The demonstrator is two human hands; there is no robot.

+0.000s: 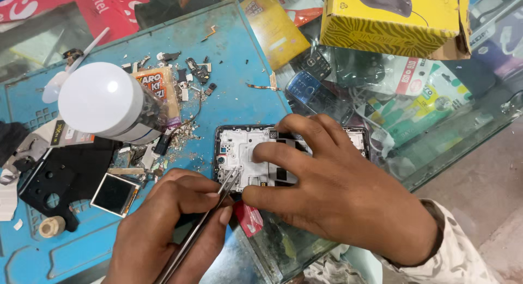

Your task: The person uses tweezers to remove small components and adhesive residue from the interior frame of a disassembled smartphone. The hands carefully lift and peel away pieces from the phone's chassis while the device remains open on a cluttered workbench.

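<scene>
The tweezers (201, 227) at lower centre are thin, shiny metal. The opened phone (245, 153) at centre shows a pale matt inner frame with dark, smooth parts. Under it the blue mat (239, 60) looks rubbery and matt, littered with rough scraps. The worktop (452, 137) on the right is glossy glass. At upper right, the yellow box (392, 22) is torn cardboard. The white bulb (101, 99) at upper left is smooth plastic.

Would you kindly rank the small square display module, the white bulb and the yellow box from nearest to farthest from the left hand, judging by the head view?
From the left hand:
1. Small square display module, just beside it to the left.
2. White bulb, up-left on the blue mat.
3. Yellow box, far upper right on the glass.
</scene>
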